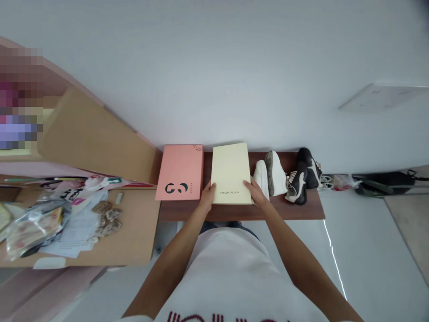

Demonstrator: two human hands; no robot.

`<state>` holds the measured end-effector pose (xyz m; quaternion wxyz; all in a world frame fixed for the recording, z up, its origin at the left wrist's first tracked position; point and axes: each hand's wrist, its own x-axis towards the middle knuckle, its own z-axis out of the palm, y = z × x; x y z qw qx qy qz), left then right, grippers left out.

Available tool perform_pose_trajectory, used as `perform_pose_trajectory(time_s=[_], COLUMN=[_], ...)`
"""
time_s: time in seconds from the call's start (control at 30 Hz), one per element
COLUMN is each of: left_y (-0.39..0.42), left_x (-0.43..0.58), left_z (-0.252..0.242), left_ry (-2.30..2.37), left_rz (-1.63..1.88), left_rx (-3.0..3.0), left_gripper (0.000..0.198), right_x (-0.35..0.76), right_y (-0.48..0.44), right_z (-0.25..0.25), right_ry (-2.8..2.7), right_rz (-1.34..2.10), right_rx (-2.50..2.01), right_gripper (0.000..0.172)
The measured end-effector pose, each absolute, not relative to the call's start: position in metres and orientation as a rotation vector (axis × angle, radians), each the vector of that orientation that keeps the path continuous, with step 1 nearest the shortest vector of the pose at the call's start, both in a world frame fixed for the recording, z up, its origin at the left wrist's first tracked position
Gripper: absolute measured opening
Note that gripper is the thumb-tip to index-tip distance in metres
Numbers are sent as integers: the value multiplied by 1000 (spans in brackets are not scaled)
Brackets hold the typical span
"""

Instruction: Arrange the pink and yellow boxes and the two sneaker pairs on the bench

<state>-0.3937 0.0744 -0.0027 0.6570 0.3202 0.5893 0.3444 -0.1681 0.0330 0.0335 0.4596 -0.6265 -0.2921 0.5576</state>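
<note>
A cream shoebox (230, 167) lettered MEIZHIYUAN is at the dark wooden bench (187, 211), its lid facing up and slightly turned. My left hand (208, 195) grips its lower left edge, thumb on top. On the opposite side, my right hand (255, 191) holds the lower right edge, also with the thumb on the lid. The fingers below are mostly hidden. Left of it lies a pink shoebox (181, 167) with black lettering. Just right of my right hand sit white sneakers (276, 174), then a pair of black-and-white sneakers (301, 176).
To the left, a tan desk (137, 232) carries papers (75, 228), a clear plastic bag (40, 228) and a patterned scrunchie (109, 219). A shelf panel (97, 138) stands above it. Along the wall on the right lie a plastic bag (342, 182) and a dark bag (385, 183).
</note>
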Motion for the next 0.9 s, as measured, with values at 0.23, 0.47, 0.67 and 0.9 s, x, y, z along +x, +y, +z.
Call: perform_pose_trajectory(time_s=[0.23,0.47,0.67,0.9], left_y=[74,77,82,91], left_x=[-400,-399,-397,-401], left_z=[0,-1,-5,-5], left_ry=[1432,1489,1547,1603], left_rz=[817,832,803,710], left_rx=[811,797,851,896], left_gripper=[56,53,52,58], right_x=[-175,-182,-185,-190], right_y=[43,46,51,56], right_z=[13,-11,-22,-28], right_ry=[-606,-554,-584,-607], right_rz=[1530,1494,1497,1525], right_rx=[-1478,-1611,-1621,-1598], right_gripper=[53,46,50,60])
